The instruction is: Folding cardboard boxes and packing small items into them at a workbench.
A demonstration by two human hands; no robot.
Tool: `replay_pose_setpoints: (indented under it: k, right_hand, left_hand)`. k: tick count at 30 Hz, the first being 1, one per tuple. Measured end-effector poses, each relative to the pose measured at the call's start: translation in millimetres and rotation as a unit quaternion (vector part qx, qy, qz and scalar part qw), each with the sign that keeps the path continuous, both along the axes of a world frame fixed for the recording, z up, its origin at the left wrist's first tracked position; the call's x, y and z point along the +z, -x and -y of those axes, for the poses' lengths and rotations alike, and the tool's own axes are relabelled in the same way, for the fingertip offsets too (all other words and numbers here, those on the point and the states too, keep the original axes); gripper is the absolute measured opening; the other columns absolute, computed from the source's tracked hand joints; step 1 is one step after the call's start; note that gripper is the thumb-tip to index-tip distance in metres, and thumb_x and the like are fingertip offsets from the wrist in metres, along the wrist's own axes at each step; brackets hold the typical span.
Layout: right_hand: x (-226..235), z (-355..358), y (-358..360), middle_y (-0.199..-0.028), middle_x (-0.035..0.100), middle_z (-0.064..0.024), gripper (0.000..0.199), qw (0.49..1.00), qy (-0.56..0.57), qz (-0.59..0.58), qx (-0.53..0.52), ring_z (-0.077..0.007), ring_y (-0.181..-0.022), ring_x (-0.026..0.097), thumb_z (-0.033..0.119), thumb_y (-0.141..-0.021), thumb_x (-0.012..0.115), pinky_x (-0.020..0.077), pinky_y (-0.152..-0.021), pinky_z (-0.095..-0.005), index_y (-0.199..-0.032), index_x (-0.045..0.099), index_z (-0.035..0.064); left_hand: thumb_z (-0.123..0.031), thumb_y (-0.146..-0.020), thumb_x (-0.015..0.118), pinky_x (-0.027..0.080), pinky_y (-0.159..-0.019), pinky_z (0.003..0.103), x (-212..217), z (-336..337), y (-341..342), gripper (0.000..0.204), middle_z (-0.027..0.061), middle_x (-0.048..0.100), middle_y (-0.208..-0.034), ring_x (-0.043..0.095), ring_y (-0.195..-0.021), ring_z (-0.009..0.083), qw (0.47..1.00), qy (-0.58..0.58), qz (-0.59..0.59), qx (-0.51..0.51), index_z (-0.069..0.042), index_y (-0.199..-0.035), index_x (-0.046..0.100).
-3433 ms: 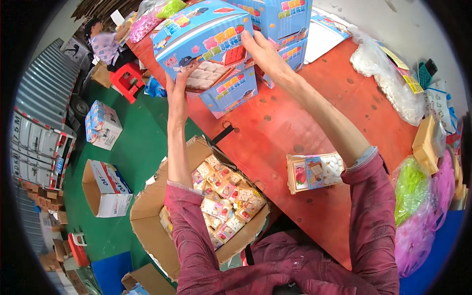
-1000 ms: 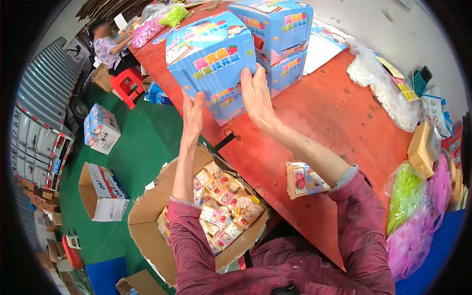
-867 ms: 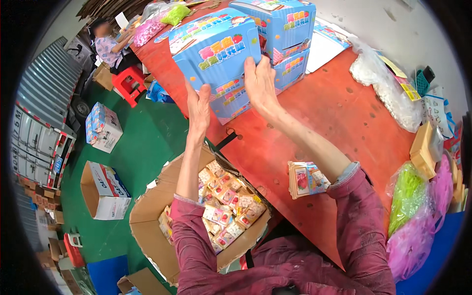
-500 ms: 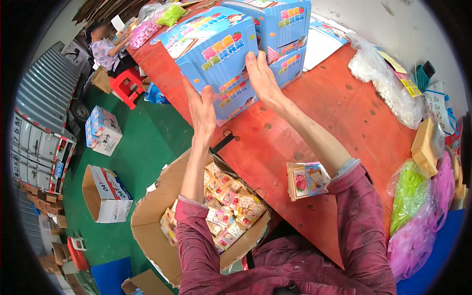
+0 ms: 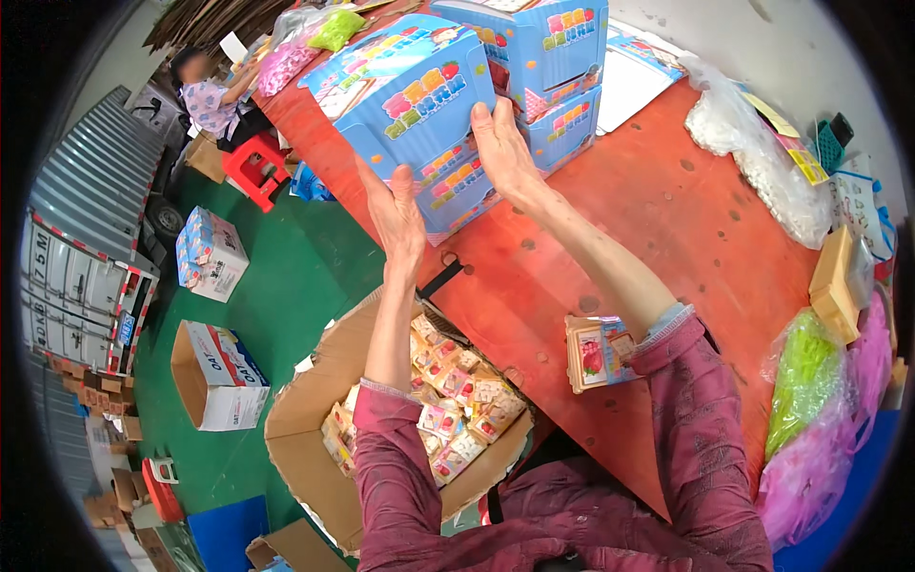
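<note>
A blue printed carton box (image 5: 400,86) sits on top of a stack near the far left edge of the red table, pressed between my two hands. My left hand (image 5: 396,214) lies along its left side with the thumb on the front; the fingertips are partly hidden. On the box's right front edge rests my right hand (image 5: 503,153), thumb in front and the other fingers mostly out of sight behind. Lower matching boxes (image 5: 457,186) stand directly beneath. Close by on the right is another stack of blue boxes (image 5: 562,71).
An open cardboard box (image 5: 315,434) of small snack packs (image 5: 467,391) stands below the red table (image 5: 572,257). Flat printed packs (image 5: 599,353) lie near my right forearm. Bagged goods (image 5: 801,381) line the right side. A person (image 5: 214,100) sits at the far left.
The whole view has shifted slightly, so the surroundings sit a little farther right. Both hands stay on the same blue box, with hardly any movement.
</note>
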State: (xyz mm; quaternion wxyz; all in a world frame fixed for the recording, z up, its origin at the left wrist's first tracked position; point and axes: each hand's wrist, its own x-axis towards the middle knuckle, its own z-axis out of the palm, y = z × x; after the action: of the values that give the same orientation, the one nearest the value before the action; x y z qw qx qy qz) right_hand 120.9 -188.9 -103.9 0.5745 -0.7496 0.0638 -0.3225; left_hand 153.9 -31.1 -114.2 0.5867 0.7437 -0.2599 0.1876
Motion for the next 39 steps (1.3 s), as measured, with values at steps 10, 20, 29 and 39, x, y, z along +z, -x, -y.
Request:
replay_pose_setpoints:
  k: [10,20,29,39]
  right_hand:
    - [41.2,41.5,80.8,-0.12,0.057,-0.019,0.059,0.988,0.092,-0.117,0.042,-0.0227,-0.111,0.053,0.047,-0.097,0.039,0.0402,-0.094,-0.0338,-0.127,0.05,-0.0031]
    - [-100.9,213.3,205.2,-0.075,0.059,-0.02,0.024,0.773,0.537,-0.334,-0.057,-0.0373,-0.082,0.059,0.021,-0.086,0.053,0.0465,-0.07,-0.0477,-0.075,0.059,0.0009]
    - [-81.6,206.4,246.9,-0.104,0.05,-0.0213,0.028,0.845,0.465,-0.253,-0.068,-0.0388,-0.099,0.051,0.015,-0.079,0.064,0.0465,-0.08,-0.0471,-0.097,0.049,-0.001]
    - [-23.1,430.4,267.8,-0.09,0.058,-0.0219,0.006,0.743,0.485,-0.208,-0.412,-0.0375,-0.09,0.055,0.0,-0.074,0.056,0.047,-0.076,-0.046,-0.079,0.059,-0.0013]
  left_hand:
    - [-0.051,-0.093,0.048,0.02,-0.112,0.038,-14.5,-47.8,18.5,0.082,0.0226,0.025,-0.149,0.028,-0.137,0.0316,0.999,-0.027,-0.028,0.01,0.008,-0.143,0.02]
    - [-0.008,-0.087,0.059,0.042,-0.097,0.039,-46.6,1.7,104.1,0.026,0.0198,0.057,-0.12,0.053,-0.115,0.033,0.957,-0.242,0.075,-0.144,0.003,-0.111,0.06]
    - [-0.023,-0.094,0.052,0.024,-0.112,0.042,-72.6,139.7,65.3,0.049,0.0203,0.031,-0.147,0.026,-0.138,0.0341,0.871,-0.397,0.083,-0.276,0.004,-0.133,0.042]
    - [-0.024,-0.095,0.049,0.021,-0.112,0.048,-87.1,160.8,72.8,0.051,0.0222,0.028,-0.147,0.023,-0.139,0.0361,0.866,-0.429,0.118,-0.23,0.005,-0.135,0.038]
